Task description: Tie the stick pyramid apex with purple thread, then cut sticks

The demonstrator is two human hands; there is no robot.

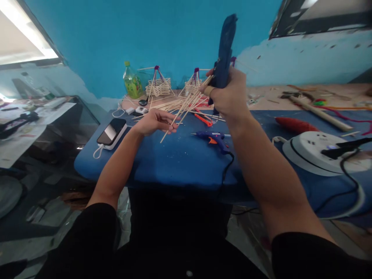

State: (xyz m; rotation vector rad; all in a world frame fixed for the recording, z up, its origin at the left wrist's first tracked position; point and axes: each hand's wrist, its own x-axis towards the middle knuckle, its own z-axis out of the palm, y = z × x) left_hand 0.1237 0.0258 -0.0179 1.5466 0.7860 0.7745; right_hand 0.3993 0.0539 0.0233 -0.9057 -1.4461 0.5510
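Note:
My left hand is closed in a pinch on thin wooden sticks, low over the blue tabletop. The sticks slant up and right to the fingers of my right hand. That hand is raised and closed around a long dark blue object, whose kind I cannot make out. Below it lies a blue glue gun with an orange trigger, nozzle to the left. An orange-red cutter knife lies just behind the glue gun. More loose sticks are spread behind my left hand.
Stick structures with purple tops stand by the wall, beside a green-labelled bottle. A phone on a white power bank lies left. At right are a white power strip with cables and a red tapered object.

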